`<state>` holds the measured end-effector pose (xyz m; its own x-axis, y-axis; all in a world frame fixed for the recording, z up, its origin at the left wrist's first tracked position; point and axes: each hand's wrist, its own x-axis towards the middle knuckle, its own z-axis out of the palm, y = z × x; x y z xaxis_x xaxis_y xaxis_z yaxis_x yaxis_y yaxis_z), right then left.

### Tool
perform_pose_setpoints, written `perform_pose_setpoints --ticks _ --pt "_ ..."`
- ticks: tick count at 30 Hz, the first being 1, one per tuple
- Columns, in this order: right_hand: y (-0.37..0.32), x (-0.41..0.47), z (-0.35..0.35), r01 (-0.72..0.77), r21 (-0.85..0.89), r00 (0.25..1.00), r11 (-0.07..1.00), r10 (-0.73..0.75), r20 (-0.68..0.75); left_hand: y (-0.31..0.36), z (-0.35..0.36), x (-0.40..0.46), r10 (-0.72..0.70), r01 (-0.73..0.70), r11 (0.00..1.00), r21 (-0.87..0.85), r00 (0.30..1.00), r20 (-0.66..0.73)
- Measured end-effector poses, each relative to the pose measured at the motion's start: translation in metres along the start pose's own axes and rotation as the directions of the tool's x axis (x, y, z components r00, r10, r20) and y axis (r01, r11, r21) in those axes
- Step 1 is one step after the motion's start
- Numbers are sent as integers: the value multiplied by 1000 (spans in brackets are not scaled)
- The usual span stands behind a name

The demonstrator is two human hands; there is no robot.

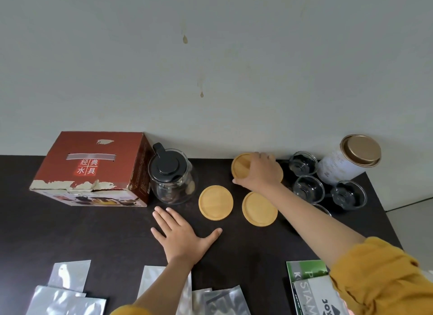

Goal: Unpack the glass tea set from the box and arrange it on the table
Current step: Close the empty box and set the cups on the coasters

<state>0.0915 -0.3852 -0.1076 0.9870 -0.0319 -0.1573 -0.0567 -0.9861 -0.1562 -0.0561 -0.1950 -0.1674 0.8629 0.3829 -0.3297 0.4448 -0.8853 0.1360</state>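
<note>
Head view: right hand (259, 174) grips a coaster (243, 165) near the cups (308, 188), probably placing it; two coasters (215, 202) lie beside the jug (173, 176). Left hand (181, 236) rests flat, steadying.

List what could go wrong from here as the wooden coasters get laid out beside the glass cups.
1. The right hand holds a wooden coaster close to the glass cups; a sideways sweep of hand or forearm could knock them over.
2. The cups sit near the table's right edge, so a nudge might send one off.
3. The glass teapot stands just beyond the flat left hand; a careless reach could bump it.
</note>
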Motion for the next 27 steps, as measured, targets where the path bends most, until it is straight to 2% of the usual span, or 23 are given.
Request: perform_pose_setpoints --ticks 5,11,21,27 --pt "-35 -4 19 28 133 999 991 -22 -47 0 -1 0 -9 9 1000 -9 1000 1" --pt "-59 -8 36 -23 350 998 937 39 -39 0 -2 0 -7 7 1000 2 1000 21" --pt "-51 -12 46 36 432 999 901 -35 -11 0 -2 -1 -6 6 1000 1 1000 15" --pt "-8 -22 18 127 386 981 914 -57 -187 0 -1 0 3 -3 1000 -7 1000 4"
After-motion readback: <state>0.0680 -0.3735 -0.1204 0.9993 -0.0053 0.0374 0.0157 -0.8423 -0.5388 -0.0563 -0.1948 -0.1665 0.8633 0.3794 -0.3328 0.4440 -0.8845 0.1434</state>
